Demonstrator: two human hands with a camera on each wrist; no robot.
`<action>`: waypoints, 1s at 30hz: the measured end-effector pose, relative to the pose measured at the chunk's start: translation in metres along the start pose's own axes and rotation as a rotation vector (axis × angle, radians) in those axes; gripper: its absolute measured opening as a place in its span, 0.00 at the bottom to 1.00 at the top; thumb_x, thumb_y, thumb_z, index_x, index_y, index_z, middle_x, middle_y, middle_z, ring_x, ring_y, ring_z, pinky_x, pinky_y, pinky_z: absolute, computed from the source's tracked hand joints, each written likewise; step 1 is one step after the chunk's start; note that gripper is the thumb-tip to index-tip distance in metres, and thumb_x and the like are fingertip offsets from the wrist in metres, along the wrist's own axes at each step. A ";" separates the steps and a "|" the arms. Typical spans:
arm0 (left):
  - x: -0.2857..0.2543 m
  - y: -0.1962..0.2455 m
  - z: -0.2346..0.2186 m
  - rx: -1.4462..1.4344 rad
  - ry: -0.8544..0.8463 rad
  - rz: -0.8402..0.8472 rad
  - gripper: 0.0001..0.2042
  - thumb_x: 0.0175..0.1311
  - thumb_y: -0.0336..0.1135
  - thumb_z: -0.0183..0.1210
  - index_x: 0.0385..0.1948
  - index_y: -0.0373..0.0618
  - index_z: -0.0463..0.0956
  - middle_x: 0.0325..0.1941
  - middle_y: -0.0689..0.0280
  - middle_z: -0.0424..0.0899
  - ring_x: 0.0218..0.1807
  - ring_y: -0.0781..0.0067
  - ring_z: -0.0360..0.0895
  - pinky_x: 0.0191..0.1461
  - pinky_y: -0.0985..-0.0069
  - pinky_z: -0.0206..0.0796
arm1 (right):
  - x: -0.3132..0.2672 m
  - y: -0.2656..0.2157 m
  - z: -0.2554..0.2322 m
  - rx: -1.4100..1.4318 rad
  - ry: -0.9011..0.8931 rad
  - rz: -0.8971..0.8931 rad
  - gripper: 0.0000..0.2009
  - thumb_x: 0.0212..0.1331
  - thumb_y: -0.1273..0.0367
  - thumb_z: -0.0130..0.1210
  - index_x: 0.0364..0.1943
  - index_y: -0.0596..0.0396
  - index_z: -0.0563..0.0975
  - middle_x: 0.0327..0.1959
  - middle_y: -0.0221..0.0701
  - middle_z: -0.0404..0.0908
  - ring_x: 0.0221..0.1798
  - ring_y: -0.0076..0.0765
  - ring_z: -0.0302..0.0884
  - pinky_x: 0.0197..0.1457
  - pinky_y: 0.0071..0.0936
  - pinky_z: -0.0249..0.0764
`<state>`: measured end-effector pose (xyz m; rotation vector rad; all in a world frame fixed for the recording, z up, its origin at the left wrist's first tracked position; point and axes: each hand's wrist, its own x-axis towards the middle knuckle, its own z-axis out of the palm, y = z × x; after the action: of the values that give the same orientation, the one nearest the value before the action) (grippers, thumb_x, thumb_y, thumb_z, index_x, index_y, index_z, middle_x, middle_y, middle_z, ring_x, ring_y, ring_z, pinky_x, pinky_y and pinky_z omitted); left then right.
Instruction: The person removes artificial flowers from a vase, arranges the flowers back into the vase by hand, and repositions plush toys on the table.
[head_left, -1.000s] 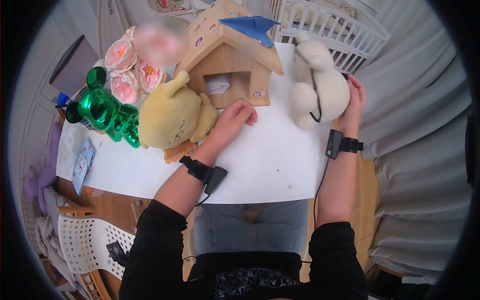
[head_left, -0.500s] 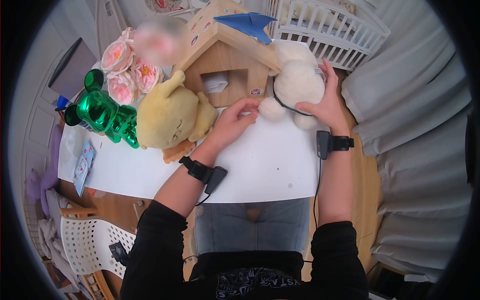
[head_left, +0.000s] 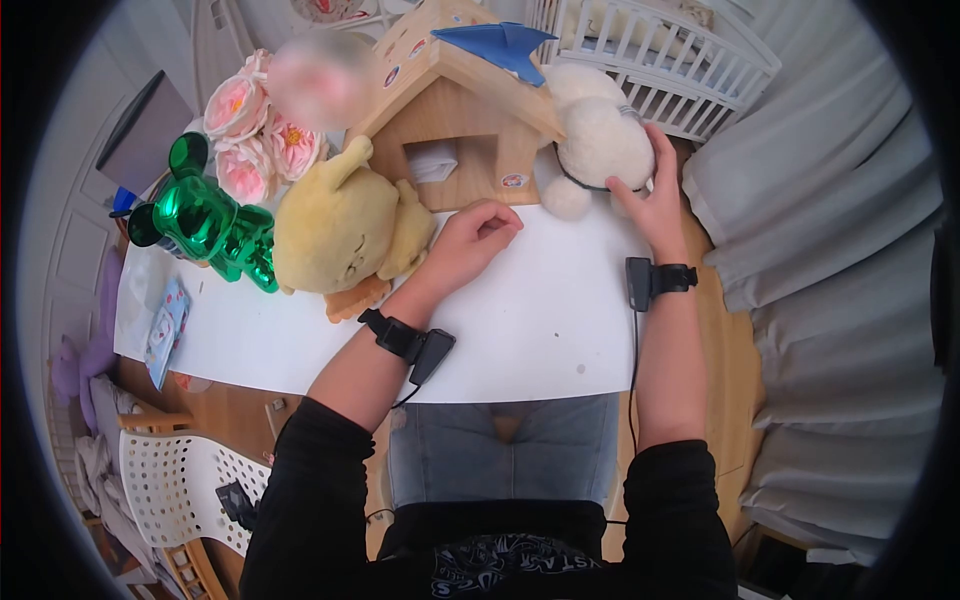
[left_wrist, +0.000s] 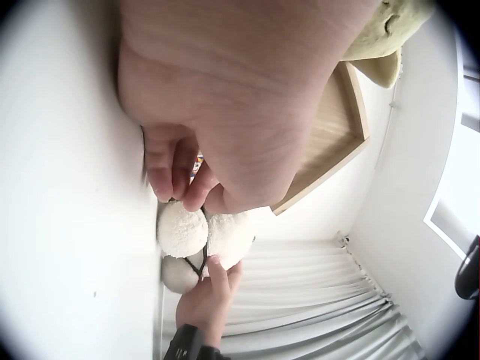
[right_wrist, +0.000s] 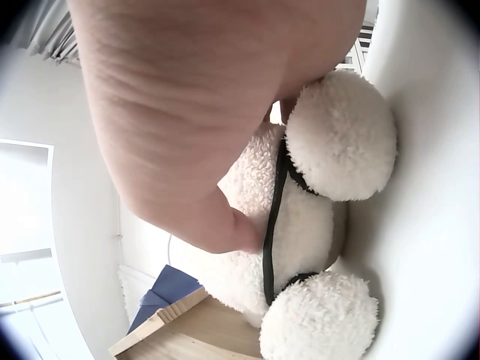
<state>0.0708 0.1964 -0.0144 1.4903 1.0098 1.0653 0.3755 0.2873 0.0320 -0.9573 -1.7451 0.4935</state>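
At the right of the table a white fluffy plush toy (head_left: pixel 603 150) with a thin dark strap sits beside the wooden toy house (head_left: pixel 455 115). My right hand (head_left: pixel 655 205) grips it from the right, thumb on the near side and fingers round its far side. In the right wrist view the thumb presses into the fur near the strap, above two round feet (right_wrist: pixel 341 136) at the tabletop. My left hand (head_left: pixel 468 248) rests on the table before the house, fingers loosely curled and holding nothing. A yellow plush toy (head_left: pixel 340 225) lies beside the left forearm.
A shiny green bear figure (head_left: pixel 205 220) and pink flowers (head_left: pixel 238 110) stand at the left of the white table (head_left: pixel 530 320). Blue folded material (head_left: pixel 500 48) lies on the house roof. Behind is a white crib (head_left: pixel 670 75); grey curtains (head_left: pixel 830 270) hang at the right.
The white plush toy has turned and moved left against the house, then slightly away from me, with the right hand coming round its near side. The left hand has barely moved.
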 end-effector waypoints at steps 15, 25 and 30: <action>0.001 0.000 0.001 -0.003 -0.001 -0.016 0.05 0.78 0.32 0.63 0.45 0.41 0.82 0.44 0.73 0.84 0.45 0.81 0.78 0.54 0.79 0.72 | -0.005 0.005 0.014 -0.200 0.067 0.011 0.43 0.56 0.75 0.66 0.80 0.53 0.63 0.79 0.46 0.65 0.81 0.55 0.64 0.82 0.44 0.65; 0.000 0.000 0.001 -0.001 -0.002 -0.022 0.05 0.78 0.32 0.63 0.44 0.40 0.82 0.42 0.73 0.84 0.45 0.82 0.77 0.53 0.79 0.72 | -0.006 0.020 0.019 -0.211 0.114 -0.003 0.43 0.58 0.80 0.62 0.81 0.59 0.58 0.77 0.51 0.66 0.80 0.55 0.65 0.84 0.44 0.62; 0.001 -0.001 0.002 -0.007 0.015 -0.017 0.03 0.74 0.28 0.62 0.42 0.40 0.83 0.41 0.72 0.85 0.42 0.83 0.78 0.50 0.80 0.73 | -0.009 0.027 0.018 -0.215 0.158 0.171 0.37 0.62 0.75 0.66 0.76 0.61 0.64 0.72 0.51 0.74 0.76 0.56 0.72 0.80 0.44 0.67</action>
<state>0.0731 0.1973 -0.0155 1.4678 1.0260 1.0685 0.3704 0.2977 0.0008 -1.2708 -1.6034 0.3329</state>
